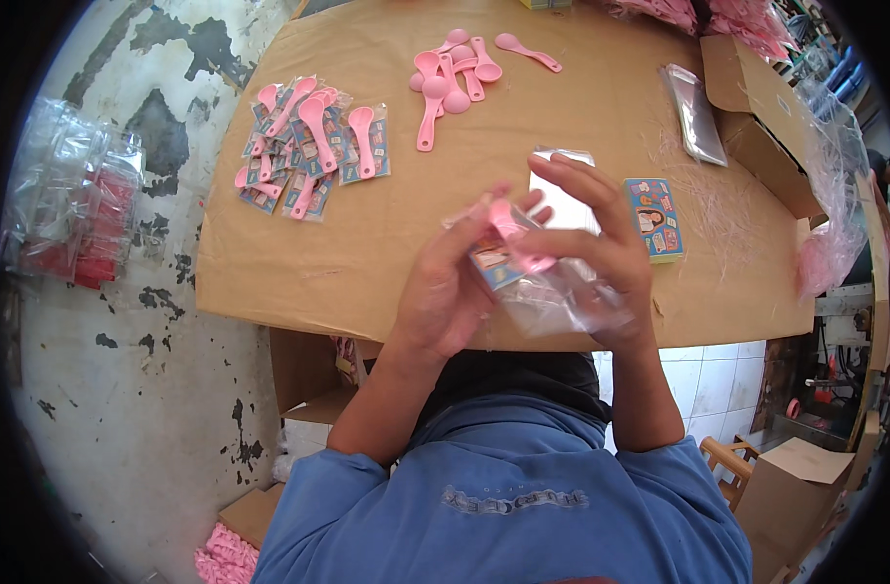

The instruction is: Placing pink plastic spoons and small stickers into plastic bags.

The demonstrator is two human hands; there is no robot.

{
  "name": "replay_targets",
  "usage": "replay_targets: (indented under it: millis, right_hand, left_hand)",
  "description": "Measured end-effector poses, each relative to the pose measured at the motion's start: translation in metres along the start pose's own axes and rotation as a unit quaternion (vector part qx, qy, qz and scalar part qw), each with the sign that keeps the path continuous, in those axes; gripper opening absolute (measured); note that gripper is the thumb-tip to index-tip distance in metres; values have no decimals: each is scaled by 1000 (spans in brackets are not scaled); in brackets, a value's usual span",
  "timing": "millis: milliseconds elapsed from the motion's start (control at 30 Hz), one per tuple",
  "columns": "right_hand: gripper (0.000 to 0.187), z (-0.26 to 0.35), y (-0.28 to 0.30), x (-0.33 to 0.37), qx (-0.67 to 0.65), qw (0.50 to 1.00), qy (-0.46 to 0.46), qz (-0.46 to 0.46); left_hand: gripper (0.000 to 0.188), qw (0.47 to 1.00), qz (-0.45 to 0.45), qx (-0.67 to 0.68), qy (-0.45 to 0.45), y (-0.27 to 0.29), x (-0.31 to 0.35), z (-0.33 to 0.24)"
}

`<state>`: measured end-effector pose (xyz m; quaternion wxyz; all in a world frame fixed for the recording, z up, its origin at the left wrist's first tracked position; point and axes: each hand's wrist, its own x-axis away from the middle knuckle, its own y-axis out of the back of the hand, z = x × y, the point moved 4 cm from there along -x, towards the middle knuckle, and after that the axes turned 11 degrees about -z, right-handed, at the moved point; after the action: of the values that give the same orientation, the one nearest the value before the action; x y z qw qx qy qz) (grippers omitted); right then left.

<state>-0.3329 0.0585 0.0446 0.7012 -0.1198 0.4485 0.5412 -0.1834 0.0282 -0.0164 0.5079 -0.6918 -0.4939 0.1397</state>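
In front of my body, both hands work on one small clear plastic bag with a blue printed card [500, 271] in it. My left hand [440, 287] grips the bag and card from the left side, its fingertips smeared by motion. A pink spoon [508, 222] lies over the card, bowl toward the far side; whether it is fully inside the bag I cannot tell. My right hand [606, 238] has its thumb and a finger closed at the spoon's handle end, with other fingers raised. Loose clear film [552, 302] hangs below my right hand.
Loose pink spoons [462, 73] lie at the far middle of the brown table [367, 253]. Bagged spoons with cards [304, 146] are heaped at left. Right of my hands are a card stack [654, 219], white sheets [559, 200], a clear bag bundle [696, 115] and a cardboard box [761, 127].
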Motion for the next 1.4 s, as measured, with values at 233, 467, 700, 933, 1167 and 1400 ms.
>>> replay_targets:
  millis: [233,467,700,933,1167,1400]
  right_hand:
    - [40,-17,7,14,-185,937,-297,-27]
    - [61,-16,-6,32,-227,896,-380,38]
    - [38,-24,8,29,-131,946,-296,-15]
    - [16,-34,3,14,-195,935,-294,5]
    - [15,-40,2,12,-206,926,-314,-49]
    - [19,-37,12,13,-213,923,-314,-71]
  left_hand:
    - [60,884,-36,-342,-315,3,13,-35]
    - [37,944,-6,-296,-146,-17,12,-11]
    - [32,928,-38,-330,-168,-13,21,-10]
    - [38,905,-8,-394,-163,-12,25,-2]
    - [45,891,14,-438,-121,-10,28,1]
    - [48,891,1,-438,-121,-10,26,1]
